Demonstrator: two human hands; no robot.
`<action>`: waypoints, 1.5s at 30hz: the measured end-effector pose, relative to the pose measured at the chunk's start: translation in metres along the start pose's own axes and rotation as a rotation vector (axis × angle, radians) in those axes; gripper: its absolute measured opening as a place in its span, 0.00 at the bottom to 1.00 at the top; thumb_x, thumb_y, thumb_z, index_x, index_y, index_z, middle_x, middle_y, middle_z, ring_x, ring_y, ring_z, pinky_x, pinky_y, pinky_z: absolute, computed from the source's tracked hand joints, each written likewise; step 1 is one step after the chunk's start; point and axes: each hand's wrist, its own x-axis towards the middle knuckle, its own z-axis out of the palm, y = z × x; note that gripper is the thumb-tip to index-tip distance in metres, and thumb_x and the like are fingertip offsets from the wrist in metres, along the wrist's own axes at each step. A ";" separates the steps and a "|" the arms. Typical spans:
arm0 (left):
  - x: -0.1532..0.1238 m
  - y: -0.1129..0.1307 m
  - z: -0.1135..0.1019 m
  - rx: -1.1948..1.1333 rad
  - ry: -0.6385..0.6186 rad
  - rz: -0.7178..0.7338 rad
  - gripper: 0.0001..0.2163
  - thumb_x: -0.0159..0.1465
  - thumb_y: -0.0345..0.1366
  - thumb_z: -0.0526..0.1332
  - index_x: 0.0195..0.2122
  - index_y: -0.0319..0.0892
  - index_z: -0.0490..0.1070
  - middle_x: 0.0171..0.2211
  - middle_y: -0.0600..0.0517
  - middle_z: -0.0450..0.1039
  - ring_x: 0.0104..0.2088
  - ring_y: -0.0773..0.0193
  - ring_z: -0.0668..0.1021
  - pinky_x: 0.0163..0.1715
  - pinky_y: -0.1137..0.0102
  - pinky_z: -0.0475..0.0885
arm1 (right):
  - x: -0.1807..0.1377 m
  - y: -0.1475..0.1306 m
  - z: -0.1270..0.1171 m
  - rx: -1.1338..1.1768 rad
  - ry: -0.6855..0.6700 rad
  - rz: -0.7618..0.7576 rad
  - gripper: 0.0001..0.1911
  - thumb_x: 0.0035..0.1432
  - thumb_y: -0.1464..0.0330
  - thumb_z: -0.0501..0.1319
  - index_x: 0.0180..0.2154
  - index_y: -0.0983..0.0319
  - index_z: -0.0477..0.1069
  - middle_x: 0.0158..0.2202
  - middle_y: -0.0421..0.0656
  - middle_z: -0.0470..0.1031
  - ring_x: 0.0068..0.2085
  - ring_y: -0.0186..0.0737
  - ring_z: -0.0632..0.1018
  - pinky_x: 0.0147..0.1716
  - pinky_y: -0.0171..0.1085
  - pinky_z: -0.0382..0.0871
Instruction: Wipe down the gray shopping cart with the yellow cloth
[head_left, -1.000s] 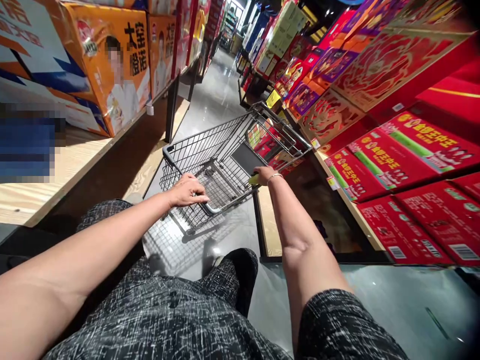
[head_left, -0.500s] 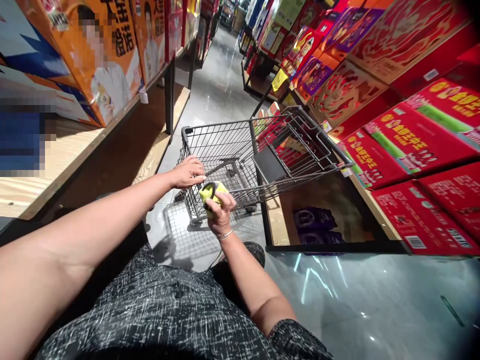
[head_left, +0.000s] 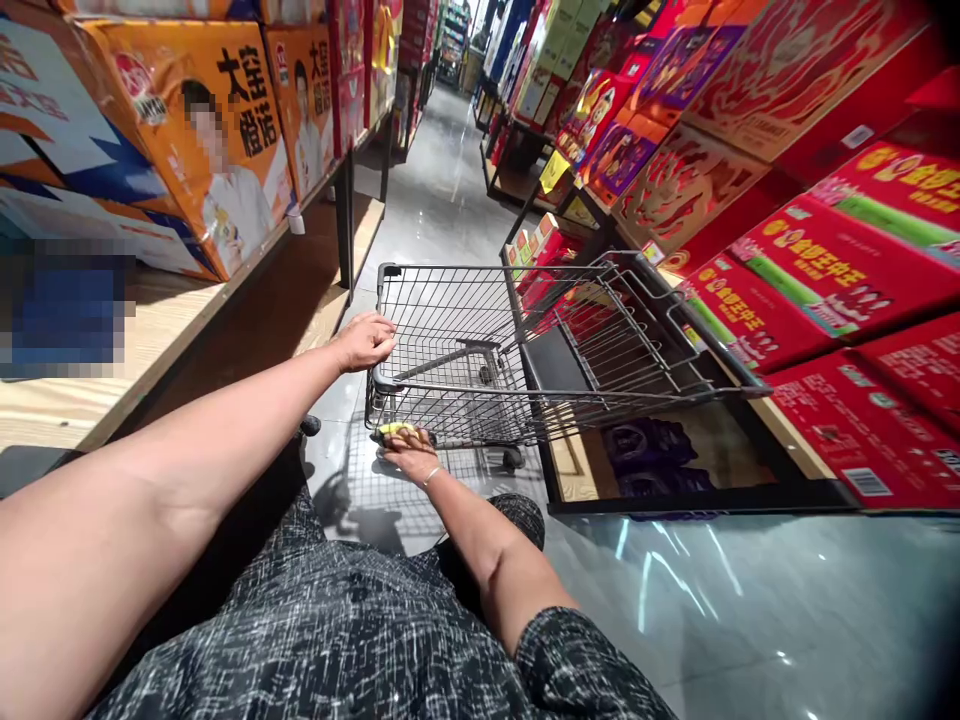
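A dark wire shopping cart (head_left: pixel 450 320) stands tilted in the picture, just ahead of my body. My left hand (head_left: pixel 365 340) is closed over the top rim at its near left end. Lower down, my right hand (head_left: pixel 411 455) presses a crumpled yellow cloth with dark parts (head_left: pixel 396 430) against the cart's lower frame. Its fingers lie over the cloth and partly hide it. The wire basket shows only bare mesh, with a dark flap panel (head_left: pixel 555 375) toward the right end.
Orange boxes (head_left: pixel 202 150) fill the wooden shelf on the left. To the right, red boxes (head_left: pixel 810 265) are stacked on another shelf, with purple packs (head_left: pixel 649 450) beneath. A shiny grey floor (head_left: pixel 442 150) runs down the aisle between them.
My right hand has moved down with the cloth, from the upper rim to the lower frame. My left hand still holds the rim. The cart has shifted slightly right and down in view.
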 end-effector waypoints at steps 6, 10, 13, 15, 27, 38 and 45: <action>0.003 -0.014 -0.010 -0.043 -0.094 -0.010 0.20 0.64 0.44 0.48 0.20 0.43 0.70 0.32 0.50 0.76 0.61 0.55 0.65 0.61 0.63 0.60 | -0.025 0.014 -0.033 -0.004 0.123 0.053 0.16 0.67 0.66 0.55 0.53 0.44 0.71 0.61 0.38 0.69 0.63 0.47 0.64 0.62 0.53 0.57; 0.007 -0.010 -0.022 0.026 -0.198 -0.082 0.17 0.64 0.45 0.50 0.33 0.43 0.77 0.43 0.51 0.78 0.64 0.52 0.62 0.62 0.59 0.58 | -0.036 0.026 -0.085 -0.002 0.409 0.163 0.20 0.68 0.65 0.55 0.57 0.39 0.67 0.60 0.38 0.69 0.62 0.48 0.62 0.63 0.56 0.49; 0.000 0.014 -0.029 0.062 -0.163 -0.100 0.19 0.67 0.48 0.49 0.41 0.44 0.76 0.44 0.50 0.78 0.54 0.54 0.73 0.57 0.59 0.62 | -0.030 0.028 -0.092 0.012 0.459 0.225 0.19 0.68 0.64 0.55 0.56 0.37 0.67 0.59 0.36 0.70 0.62 0.49 0.62 0.62 0.57 0.48; -0.013 0.035 -0.030 0.066 -0.158 -0.073 0.21 0.69 0.50 0.47 0.40 0.44 0.75 0.40 0.50 0.78 0.45 0.57 0.77 0.57 0.58 0.61 | -0.022 0.023 -0.080 0.020 0.381 0.192 0.19 0.67 0.64 0.56 0.55 0.37 0.68 0.59 0.35 0.70 0.61 0.48 0.62 0.62 0.57 0.50; -0.055 0.032 -0.019 0.054 -0.130 -0.046 0.26 0.70 0.49 0.40 0.32 0.46 0.75 0.36 0.51 0.77 0.45 0.57 0.76 0.64 0.51 0.49 | -0.013 -0.025 -0.147 -0.131 0.513 0.243 0.23 0.67 0.66 0.54 0.61 0.43 0.61 0.65 0.37 0.61 0.63 0.49 0.56 0.59 0.50 0.53; -0.055 0.044 -0.018 0.180 -0.042 -0.101 0.23 0.63 0.58 0.50 0.30 0.46 0.75 0.36 0.49 0.78 0.46 0.49 0.76 0.62 0.46 0.49 | -0.245 0.118 -0.172 -0.213 0.588 0.739 0.28 0.52 0.74 0.57 0.56 0.55 0.68 0.61 0.47 0.66 0.59 0.51 0.63 0.57 0.50 0.55; -0.054 0.079 -0.016 0.290 0.044 -0.078 0.22 0.65 0.48 0.50 0.52 0.44 0.72 0.48 0.45 0.76 0.54 0.49 0.73 0.63 0.47 0.46 | -0.220 0.109 -0.152 -0.204 0.797 0.973 0.31 0.48 0.73 0.55 0.56 0.57 0.69 0.59 0.49 0.67 0.57 0.54 0.63 0.55 0.52 0.56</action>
